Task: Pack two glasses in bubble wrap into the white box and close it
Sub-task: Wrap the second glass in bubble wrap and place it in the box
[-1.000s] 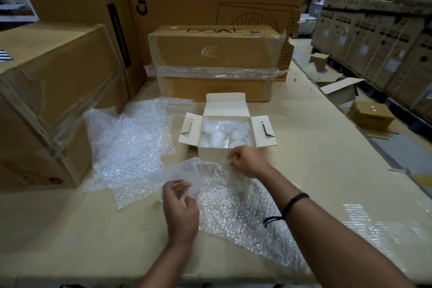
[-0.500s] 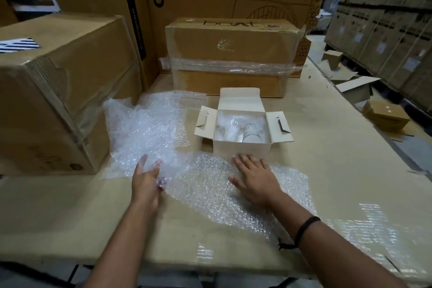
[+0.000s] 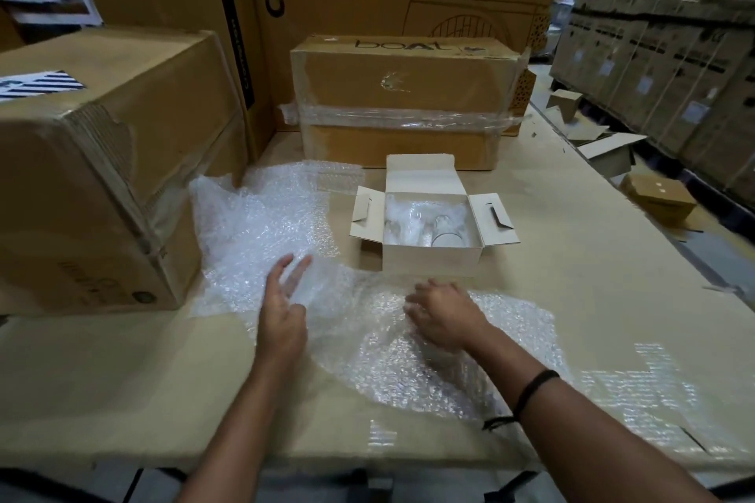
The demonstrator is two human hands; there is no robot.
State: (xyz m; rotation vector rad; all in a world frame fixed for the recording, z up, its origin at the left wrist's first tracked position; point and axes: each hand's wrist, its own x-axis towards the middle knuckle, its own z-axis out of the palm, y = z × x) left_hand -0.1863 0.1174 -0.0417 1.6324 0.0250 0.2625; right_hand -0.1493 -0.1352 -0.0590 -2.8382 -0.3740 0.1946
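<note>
Clear bubble wrap sheet (image 3: 380, 343), just pressed flat, now bunches in the curling right hand (image 3: 443, 319) — left hand (image 3: 282, 306) lifted, fingers spread, empty; white cardboard box (image 3: 429, 257) still open.

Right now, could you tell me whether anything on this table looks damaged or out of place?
Two cartons look scuffed: the large brown carton on the left has outer paper torn away near its front top edge, and the boAt carton behind the white box has a small ragged mark on its front. The white box looks intact.

Fingertips of right hand (image 3: 445, 319) blurred, glasses (image 3: 443, 233) in white box (image 3: 431, 259) indistinct
</note>
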